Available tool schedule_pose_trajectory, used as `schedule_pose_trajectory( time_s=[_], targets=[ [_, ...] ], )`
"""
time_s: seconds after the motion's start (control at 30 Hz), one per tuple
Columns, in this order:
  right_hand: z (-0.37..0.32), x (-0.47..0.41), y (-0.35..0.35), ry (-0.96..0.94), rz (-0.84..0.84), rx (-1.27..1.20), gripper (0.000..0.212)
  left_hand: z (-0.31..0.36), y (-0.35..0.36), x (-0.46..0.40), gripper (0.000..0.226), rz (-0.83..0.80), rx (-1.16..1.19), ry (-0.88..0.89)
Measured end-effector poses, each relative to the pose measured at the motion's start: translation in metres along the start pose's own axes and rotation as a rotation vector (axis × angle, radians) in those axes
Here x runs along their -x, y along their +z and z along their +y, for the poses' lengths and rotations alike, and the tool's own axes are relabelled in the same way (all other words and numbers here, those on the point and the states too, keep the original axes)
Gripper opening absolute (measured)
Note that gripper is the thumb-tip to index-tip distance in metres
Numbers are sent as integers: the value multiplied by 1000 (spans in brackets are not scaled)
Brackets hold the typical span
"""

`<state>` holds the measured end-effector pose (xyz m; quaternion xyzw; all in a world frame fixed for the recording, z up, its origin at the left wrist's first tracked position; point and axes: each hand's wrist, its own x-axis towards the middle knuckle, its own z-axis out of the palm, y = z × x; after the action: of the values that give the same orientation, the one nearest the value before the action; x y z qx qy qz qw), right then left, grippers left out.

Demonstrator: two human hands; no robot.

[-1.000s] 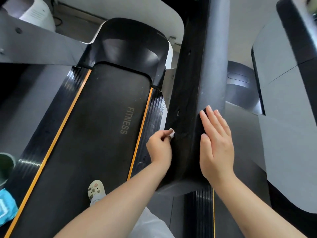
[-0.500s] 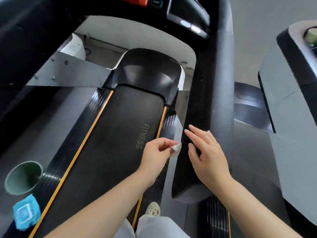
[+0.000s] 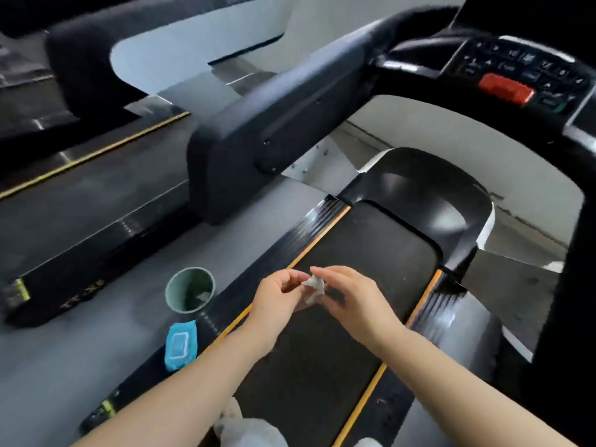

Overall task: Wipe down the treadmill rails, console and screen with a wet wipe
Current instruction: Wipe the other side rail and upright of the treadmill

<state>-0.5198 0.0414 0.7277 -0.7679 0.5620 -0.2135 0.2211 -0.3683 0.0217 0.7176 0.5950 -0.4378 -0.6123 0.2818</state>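
My left hand (image 3: 280,293) and right hand (image 3: 350,296) meet at the centre of the frame over the black belt (image 3: 364,259), both pinching a small crumpled white wipe (image 3: 313,287) between fingertips. The left rail (image 3: 277,124) runs from the middle left up toward the console (image 3: 519,75) with its red button at the upper right. At lower left, a green cup (image 3: 190,290) stands on the grey floor, just above a blue wipe packet (image 3: 180,345) lying at the treadmill's edge.

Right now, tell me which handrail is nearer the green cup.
The left handrail: it juts out just above the green cup; the other one runs along the frame's far right edge.
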Motion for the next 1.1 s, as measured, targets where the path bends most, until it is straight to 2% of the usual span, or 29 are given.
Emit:
schedule_pose_trajectory(
  time_s=[0.23, 0.37, 0.47, 0.63, 0.77, 0.97, 1.1],
  targets=[
    [-109, -129, 125, -168, -207, -40, 28, -27, -198, -11, 7, 143, 12, -12],
    [-157, -181, 182, -196, -331, -52, 17, -43, -271, -23, 16, 307, -71, -30],
    [-179, -220, 212, -211, -391, -42, 14, -49, -313, -42, 11, 391, -114, -42],
    [-181, -305, 263, -197, -487, 34, 20, -63, -380, -83, 16, 523, -124, -151],
    [-171, -369, 302, -171, -600, 104, 23, -77, -417, -112, 11, 597, -116, -270],
    [-159, -454, 350, -124, -722, 154, 27, -86, -457, -168, 13, 662, -65, -377],
    [-153, -482, 368, -77, -826, 173, 41, -92, -469, -192, 13, 669, -21, -431]
  ],
)
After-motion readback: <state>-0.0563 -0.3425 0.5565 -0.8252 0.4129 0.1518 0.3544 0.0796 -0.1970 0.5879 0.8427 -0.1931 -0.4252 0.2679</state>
